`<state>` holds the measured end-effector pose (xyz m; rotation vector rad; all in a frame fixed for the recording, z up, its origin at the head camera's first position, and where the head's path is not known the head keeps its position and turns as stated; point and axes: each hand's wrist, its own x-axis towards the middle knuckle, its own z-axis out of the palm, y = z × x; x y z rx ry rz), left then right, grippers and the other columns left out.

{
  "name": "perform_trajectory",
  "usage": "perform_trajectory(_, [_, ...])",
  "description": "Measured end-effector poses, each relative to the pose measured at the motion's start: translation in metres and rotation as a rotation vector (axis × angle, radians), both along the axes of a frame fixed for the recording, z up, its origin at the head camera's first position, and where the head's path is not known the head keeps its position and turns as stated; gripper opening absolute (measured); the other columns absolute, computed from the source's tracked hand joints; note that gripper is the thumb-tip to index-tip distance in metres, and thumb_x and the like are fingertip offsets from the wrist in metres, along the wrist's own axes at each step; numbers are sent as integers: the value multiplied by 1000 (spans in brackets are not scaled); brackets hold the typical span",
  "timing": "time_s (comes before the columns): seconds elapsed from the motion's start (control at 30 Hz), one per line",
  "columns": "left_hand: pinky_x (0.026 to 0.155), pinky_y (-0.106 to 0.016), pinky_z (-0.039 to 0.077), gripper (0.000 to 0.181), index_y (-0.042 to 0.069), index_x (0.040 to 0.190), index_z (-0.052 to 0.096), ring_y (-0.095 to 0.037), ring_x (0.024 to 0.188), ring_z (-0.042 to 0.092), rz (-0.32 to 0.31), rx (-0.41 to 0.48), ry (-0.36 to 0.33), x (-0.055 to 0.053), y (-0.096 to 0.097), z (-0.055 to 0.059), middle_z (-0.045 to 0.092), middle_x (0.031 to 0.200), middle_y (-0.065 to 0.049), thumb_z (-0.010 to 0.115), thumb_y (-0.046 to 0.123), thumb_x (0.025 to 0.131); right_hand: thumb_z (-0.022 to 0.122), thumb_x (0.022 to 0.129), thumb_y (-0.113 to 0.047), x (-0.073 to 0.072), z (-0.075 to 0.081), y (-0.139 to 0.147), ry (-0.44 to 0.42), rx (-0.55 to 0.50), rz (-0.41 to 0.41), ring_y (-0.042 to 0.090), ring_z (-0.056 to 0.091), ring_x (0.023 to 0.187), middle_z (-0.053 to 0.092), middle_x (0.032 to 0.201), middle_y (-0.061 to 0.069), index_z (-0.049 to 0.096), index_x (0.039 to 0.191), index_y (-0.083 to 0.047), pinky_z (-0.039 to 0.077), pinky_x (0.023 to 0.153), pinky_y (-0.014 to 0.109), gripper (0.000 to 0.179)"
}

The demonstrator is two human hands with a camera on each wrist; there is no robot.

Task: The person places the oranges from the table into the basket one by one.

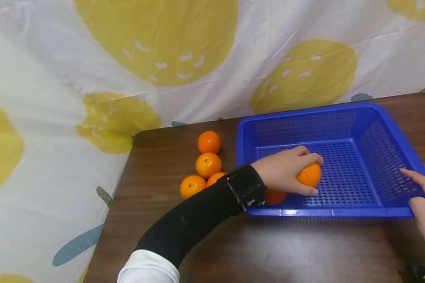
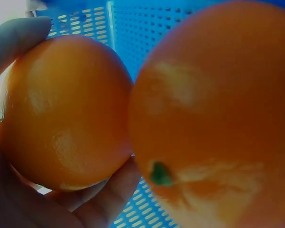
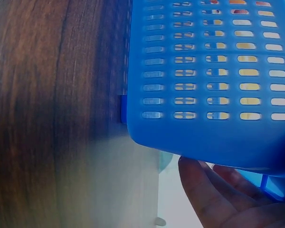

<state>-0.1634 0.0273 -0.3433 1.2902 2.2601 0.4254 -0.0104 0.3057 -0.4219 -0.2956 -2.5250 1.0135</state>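
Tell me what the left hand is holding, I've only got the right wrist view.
Observer: The left hand holds an orange.
Operator: Is there other fruit in the basket?
Observer: Yes, a second orange shows inside the blue basket, under the left wrist.
Operator: And outside it?
Observer: Four oranges show on the table left of the basket, one partly hidden by the black sleeve.
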Motion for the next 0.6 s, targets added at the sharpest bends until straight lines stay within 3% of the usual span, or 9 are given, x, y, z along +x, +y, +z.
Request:
perform_trajectory(0.23, [82,-16,47,69,27,147,44,-8,105,53,-41,-28,22,3,2,-5,46,141,0,71,52,89,35,88,7,0,2,-1,13,3,-1,-19,29,97,51,133,43,50,147,-5,21,79,7,62])
perform_trajectory(0.43, [82,-16,46,70,27,148,43,-9,106,52,-52,-37,40,4,4,-8,45,142,-1,70,53,90,35,87,8,0,0,1,29,-8,5,-15,32,95,52,130,43,51,145,-4,23,76,7,62])
perform_trajectory(0.6, [81,-14,46,70,26,149,43,-8,103,52,-72,-38,34,5,6,-11,46,139,0,70,52,90,36,87,7,1,2,2,-29,42,-23,-13,27,93,51,134,41,49,148,-7,23,71,12,64])
